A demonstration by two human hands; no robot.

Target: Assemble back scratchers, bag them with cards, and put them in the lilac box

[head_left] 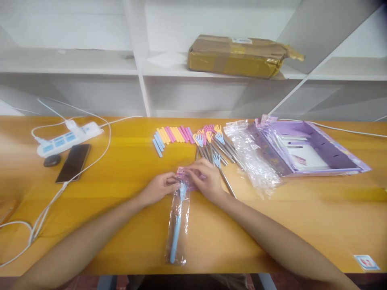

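A clear plastic bag (184, 229) lies at the table's front middle, with a blue back scratcher (175, 233) inside, its hand-shaped head towards me. At the bag's upper end is a small pink card (180, 172). My left hand (160, 187) pinches the bag's left upper edge, fingers closed. My right hand (207, 179) is closed at the bag's upper right, beside the pink card. Just beyond it lie several back scratchers (220, 139) with blue, yellow and pink heads on metal rods. Left of these are loose coloured handle sleeves (171, 134) in a row.
A pile of clear bags (254, 157) leans against an open purple box (326, 171) on the right. At left lie a power strip (69, 139), a phone (73, 163), a black round object (52, 160) and white cables. A taped carton (236, 56) sits on the shelf.
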